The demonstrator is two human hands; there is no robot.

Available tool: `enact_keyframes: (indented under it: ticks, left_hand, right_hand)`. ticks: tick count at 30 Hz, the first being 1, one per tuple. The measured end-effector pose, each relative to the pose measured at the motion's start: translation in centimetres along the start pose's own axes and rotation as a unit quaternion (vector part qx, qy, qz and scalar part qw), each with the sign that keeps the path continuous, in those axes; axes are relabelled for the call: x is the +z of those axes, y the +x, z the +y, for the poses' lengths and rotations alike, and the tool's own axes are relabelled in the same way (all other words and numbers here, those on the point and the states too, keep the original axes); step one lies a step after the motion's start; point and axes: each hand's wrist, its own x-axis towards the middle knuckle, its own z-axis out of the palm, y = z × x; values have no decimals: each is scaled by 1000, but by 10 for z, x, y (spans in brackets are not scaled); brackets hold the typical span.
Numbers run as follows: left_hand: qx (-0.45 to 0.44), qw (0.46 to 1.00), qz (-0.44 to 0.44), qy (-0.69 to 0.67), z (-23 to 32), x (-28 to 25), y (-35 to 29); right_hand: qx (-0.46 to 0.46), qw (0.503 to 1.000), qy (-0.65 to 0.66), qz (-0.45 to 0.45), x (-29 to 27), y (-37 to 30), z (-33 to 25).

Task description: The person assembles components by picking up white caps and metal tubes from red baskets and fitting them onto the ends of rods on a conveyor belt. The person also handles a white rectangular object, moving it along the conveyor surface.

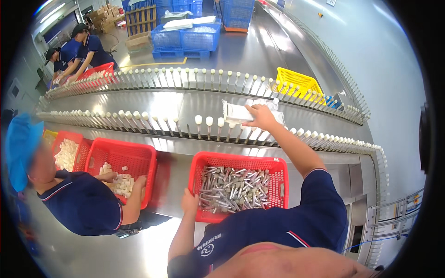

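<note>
My right hand (pixel 262 116) reaches over the near row of pegs, its fingers closed over a white pack in clear plastic wrap (pixel 235 112). The pack lies on the metal surface between two rows of upright pegs with white tips (pixel 198 120). My left hand (pixel 189 202) is at the left side of a red plastic basket (pixel 238 160), fingers curled on its edge. In that basket lies a heap of short metal rods (pixel 234 187). Behind the pack, part of another clear wrapping (pixel 266 103) shows.
To my left a person in a blue cap (pixel 21 148) handles white pieces in another red basket (pixel 123 143). Two more people work at the far left. A yellow basket (pixel 299 81) stands beyond the far peg row, and blue crates (pixel 185 39) stand farther back.
</note>
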Motion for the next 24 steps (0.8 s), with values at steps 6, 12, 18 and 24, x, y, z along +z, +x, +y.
enact_keyframes:
  ticks: [6,12,18,24]
  left_hand:
    - [-6,1000,-14,6,0,-8,-3]
    - [-20,999,-26,-5,5,-11,-5]
    - [-8,1000,-13,-12,-8,1,5]
    - [-24,999,-39,9,-5,-12,15]
  right_hand:
    - [-8,999,-7,-40,-7,-3,-5]
    - [-29,999,19,22,4,-1,-14]
    - [-34,999,6,28,0,12,-4]
    - [-37,998,-29,-37,16,18,-10]
